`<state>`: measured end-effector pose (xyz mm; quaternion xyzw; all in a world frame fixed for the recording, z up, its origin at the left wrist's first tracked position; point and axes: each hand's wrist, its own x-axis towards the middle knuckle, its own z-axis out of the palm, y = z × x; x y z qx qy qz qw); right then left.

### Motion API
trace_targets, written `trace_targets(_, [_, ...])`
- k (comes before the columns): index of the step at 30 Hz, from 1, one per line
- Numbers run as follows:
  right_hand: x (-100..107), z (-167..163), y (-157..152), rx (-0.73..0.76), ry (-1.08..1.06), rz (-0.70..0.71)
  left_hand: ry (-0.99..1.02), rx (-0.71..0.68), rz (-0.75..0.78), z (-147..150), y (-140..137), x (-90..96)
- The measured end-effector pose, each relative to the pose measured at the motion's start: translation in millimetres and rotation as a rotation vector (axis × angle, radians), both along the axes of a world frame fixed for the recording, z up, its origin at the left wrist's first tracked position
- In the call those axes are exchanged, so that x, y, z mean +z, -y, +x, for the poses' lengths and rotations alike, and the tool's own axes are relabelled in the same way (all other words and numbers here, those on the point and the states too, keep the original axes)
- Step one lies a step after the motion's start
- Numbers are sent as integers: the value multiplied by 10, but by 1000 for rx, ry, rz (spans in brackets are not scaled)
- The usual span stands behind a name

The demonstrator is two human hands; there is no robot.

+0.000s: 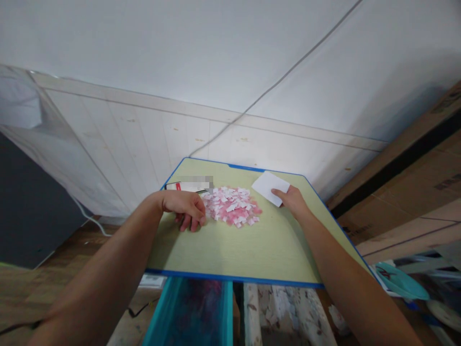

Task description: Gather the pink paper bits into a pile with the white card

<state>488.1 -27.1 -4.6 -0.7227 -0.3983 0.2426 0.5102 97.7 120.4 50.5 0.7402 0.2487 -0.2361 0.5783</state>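
Observation:
A white square of paper (269, 186) is pinched by my right hand (291, 198), with the thumb lying on its face. My left hand (187, 209) hangs at the left side of the table, fingers curled down and thumb drawn in against them; anything inside them is hidden. Just to its right spreads a heap of small white and pink paper pieces (230, 205). Behind my left wrist lies a flat white item with a red mark (177, 186), partly covered by the hand. All of this is on a pale yellow table (230, 252) with blue edging.
A teal bin (227, 315) stands below the table's front edge, beside a container with patterned cloth lining (252, 315). Cardboard boxes (403, 202) lean along the right. A grey cable (273, 86) runs down the white wall behind the table. A teal basin (406, 281) sits at lower right.

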Motion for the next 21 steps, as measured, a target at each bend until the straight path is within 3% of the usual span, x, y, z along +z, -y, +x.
trace_targets(6, [-29,70,-100,-169,83,-55,-6,31,-25,-6,-13,-7])
trace_targets(15, [143,-23,-407,62,171,-175,4,39,-53,-23,-16,-1])
trace_targets(21, [204,-103,-379,214,86,-205,14,41,-68,-31,-19,6])
